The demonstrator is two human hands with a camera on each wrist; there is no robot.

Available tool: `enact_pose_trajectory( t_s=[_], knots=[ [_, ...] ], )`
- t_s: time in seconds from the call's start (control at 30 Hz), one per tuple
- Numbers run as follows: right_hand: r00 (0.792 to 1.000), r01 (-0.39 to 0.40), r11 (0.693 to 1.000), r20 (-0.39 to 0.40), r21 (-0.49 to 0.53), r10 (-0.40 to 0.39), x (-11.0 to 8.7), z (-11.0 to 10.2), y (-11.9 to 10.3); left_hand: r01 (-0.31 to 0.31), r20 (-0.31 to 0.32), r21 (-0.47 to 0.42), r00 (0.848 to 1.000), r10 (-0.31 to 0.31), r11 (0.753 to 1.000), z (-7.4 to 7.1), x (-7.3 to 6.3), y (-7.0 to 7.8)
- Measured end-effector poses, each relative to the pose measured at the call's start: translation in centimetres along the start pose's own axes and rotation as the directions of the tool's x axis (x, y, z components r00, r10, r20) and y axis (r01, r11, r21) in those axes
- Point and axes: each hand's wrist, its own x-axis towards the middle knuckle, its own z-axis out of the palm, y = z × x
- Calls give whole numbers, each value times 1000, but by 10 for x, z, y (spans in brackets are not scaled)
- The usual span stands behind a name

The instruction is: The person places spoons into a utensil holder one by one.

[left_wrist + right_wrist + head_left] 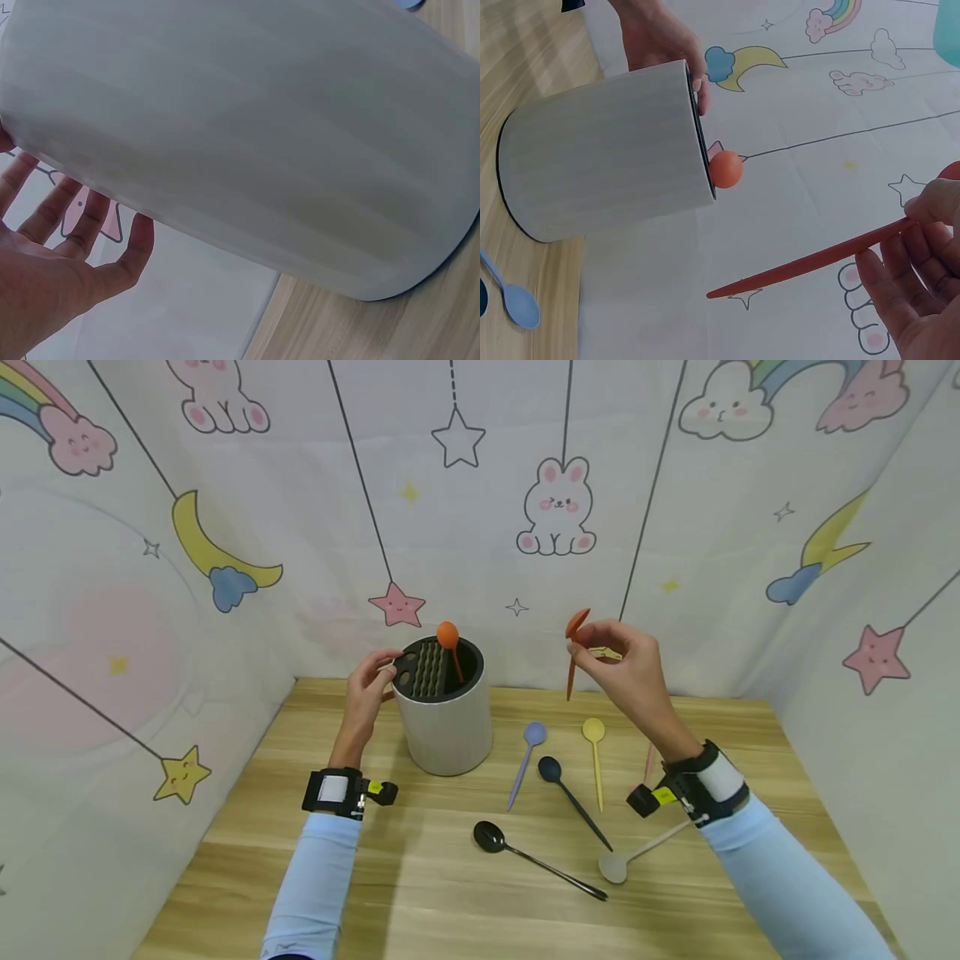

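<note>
My right hand (626, 664) pinches a red-orange spoon (810, 262) near its bowl, the handle tip hanging down above the table. The spoon is in the air, to the right of a white cylindrical utensil holder (447, 735) with a dark slotted top. An orange spoon (447, 635) stands in the holder's open section, bowl up; its lower handle is hidden inside. At the holder's left rim, my left hand (365, 697) grips the edge with thumb on top. In the left wrist view, that hand's fingers (139, 240) lie against the holder's wall (247, 142).
On the wooden table (427, 893) lie a lavender spoon (535, 733), a navy spoon (550, 769), a yellow spoon (593, 730), a shiny black spoon (490, 837) and a beige spoon (612, 867). A pink handle (649, 762) shows beside the right wrist. A patterned cloth hangs behind.
</note>
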Motion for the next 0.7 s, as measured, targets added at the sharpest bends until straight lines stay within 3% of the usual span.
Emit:
enact_pose_trajectory(
  t_s=[0.23,0.7],
  knots=[
    [999,37,999,-1,40,-37,21,17,-6,5,-14,-6,1000,-5,1000,-4,12,-27],
    [993,99,982,46,160,-107,50,60,-24,-18,-38,-5,999,17,1000,0,13,-31]
  ],
)
